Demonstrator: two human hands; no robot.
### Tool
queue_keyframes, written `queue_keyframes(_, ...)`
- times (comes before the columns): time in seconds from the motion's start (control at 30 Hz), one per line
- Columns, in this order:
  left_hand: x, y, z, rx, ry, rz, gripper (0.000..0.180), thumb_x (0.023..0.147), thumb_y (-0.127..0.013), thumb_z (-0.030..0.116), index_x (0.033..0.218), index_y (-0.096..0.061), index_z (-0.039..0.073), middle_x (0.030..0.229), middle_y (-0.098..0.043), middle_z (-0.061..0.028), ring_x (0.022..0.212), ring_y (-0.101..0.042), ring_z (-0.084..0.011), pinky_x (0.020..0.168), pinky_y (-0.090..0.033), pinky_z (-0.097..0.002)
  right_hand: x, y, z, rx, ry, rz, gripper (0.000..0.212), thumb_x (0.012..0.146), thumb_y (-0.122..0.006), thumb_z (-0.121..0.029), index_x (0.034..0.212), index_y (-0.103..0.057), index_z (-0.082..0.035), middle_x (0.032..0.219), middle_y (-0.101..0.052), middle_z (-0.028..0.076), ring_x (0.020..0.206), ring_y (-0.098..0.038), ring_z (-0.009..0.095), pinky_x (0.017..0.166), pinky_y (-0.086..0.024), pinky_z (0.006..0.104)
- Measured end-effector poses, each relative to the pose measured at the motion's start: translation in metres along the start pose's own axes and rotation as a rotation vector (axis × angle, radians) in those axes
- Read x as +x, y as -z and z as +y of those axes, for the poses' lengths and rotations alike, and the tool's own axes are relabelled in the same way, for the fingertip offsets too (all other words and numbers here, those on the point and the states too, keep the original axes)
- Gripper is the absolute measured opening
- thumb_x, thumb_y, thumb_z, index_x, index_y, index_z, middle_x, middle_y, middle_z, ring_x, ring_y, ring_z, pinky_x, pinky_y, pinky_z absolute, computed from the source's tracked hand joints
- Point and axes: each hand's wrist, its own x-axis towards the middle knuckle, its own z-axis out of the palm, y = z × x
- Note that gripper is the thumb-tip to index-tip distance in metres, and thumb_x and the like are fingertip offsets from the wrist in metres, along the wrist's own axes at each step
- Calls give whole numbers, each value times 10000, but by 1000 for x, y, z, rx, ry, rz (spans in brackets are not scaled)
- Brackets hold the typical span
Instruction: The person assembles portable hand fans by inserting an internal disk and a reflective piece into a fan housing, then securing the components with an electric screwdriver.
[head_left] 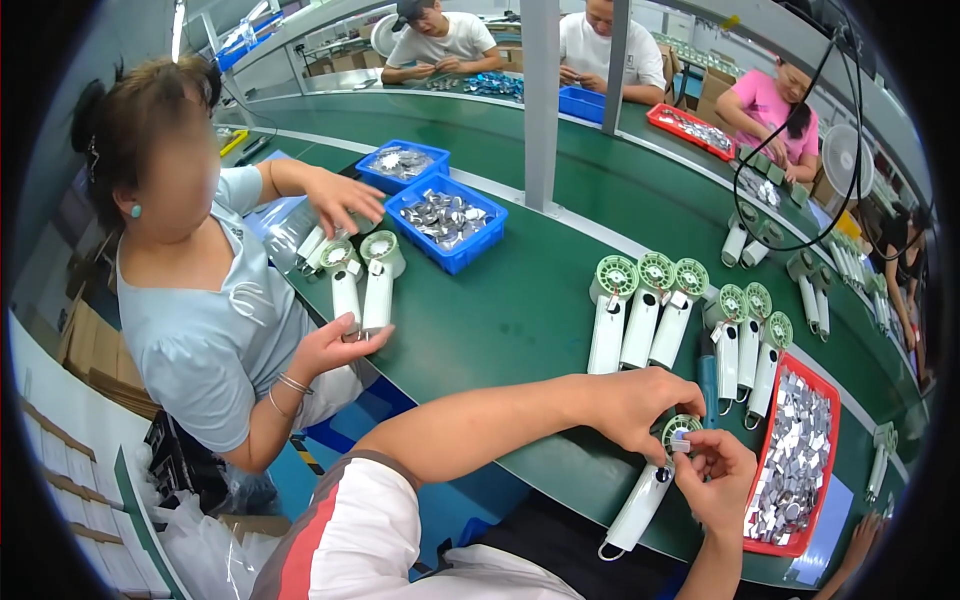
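A white hand-held fan [640, 505] with a green round head lies at the near edge of the green table [520, 310]. My left hand [640, 405] grips its head from above. My right hand [718, 480] pinches a small silver metal piece [680, 443] against the fan's head. Three more white fans with green heads [645, 310] lie side by side just beyond my hands, and another three fans [748, 340] lie to their right.
A red tray [830, 420] of silver pieces sits right of my hands. Two blue bins [470, 255] hold metal parts further back. A co-worker at my left handles fans [362, 285]; other people sit across the table. A grey post [540, 100] rises mid-table.
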Motion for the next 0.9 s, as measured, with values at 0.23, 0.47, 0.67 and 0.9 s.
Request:
queue_keyframes(0.23,1,11,16,-24,120,-104,748,767,-972,272,1382,-663,-23,1324,-731,-219,1267,-696,-377,1069,-563,-449,1,1,0,-104,96,73,186,831,-857,79,997,-780,45,902,-718,30,630,-561,5,549,-408,175)
queue_keyframes(0.47,0,3,7,-2,74,-58,754,717,-999,214,1349,-655,-13,1278,-748,-225,1213,-723,-395,1041,-586,-461,3,8,-2,-175,90,24,183,865,-851,88,1025,-791,24,914,-714,11,698,-594,27,617,-455,183)
queue_keyframes(0.67,-2,-4,5,18,16,11,759,669,-1027,172,1299,-648,-15,1226,-766,-235,1160,-752,-413,1010,-611,-469,0,7,2,-156,48,13,167,868,-862,69,1015,-796,25,925,-725,12,709,-602,30,619,-461,190)
queue_keyframes(0.9,4,-5,-7,33,-23,-54,776,755,-971,320,1410,-675,27,1345,-729,-216,1252,-707,-399,1088,-561,-480,-4,15,0,-236,160,16,140,889,-873,28,996,-788,-3,910,-709,-1,712,-581,24,622,-442,198)
